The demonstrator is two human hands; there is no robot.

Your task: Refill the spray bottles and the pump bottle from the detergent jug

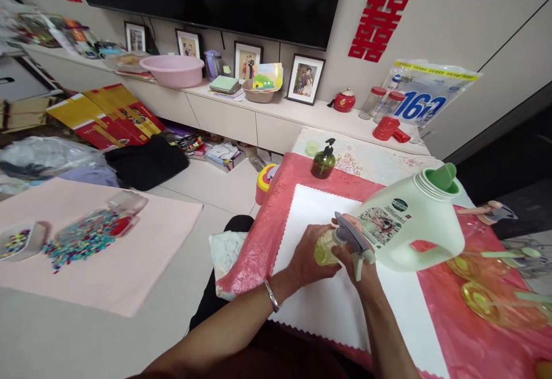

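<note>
My left hand, with a silver bangle at its wrist, is wrapped round the yellowish clear body of a small spray bottle. At the bottle's top, my right hand is closed round the grey spray head; some of its fingers are hidden behind it. The bottle is held tilted above a white scalloped mat. Just beyond my right hand stands a large pale green jug with a handle and a green piece in its mouth. A dark green pump bottle stands behind the mat.
A red cloth covers the table. Several yellow clear bottles lie at the right. Glass jars and a pink basin stand on the cabinet. At left, colourful beads are spread on a pink sheet.
</note>
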